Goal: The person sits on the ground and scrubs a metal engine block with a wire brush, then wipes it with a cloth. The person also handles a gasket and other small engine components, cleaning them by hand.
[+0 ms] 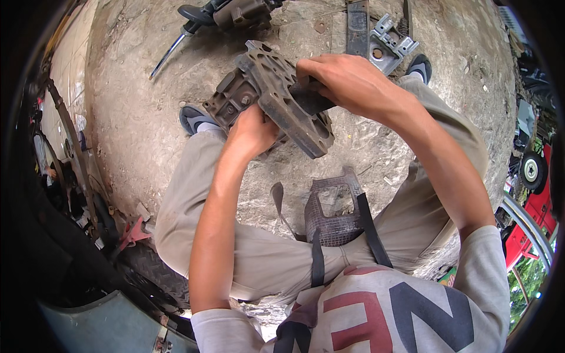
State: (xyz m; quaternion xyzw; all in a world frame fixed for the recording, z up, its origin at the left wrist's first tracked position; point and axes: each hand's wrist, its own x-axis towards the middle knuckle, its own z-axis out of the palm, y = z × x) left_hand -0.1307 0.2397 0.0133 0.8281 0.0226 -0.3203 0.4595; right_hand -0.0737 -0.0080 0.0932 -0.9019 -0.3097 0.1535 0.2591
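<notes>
A heavy, greasy cast metal housing [294, 112] with a broad flange and several holes stands tilted over the ground between my feet. My left hand [254, 130] is closed on its near left side, with the fingertips partly hidden behind the metal. My right hand [347, 82] is bent over the housing's upper right, its fingers curled down to a dark piece [315, 101] at the opening. Whether that dark piece is loose or part of the housing, I cannot tell.
Beyond the housing lie a dark metal assembly with a shiny shaft [168, 55], a flat dark bar [357, 26] and a silver bracket [388, 44]. A patterned frame with black straps [332, 220] is between my legs. Vehicle parts [106, 323] crowd the left; a red vehicle [537, 212] stands right.
</notes>
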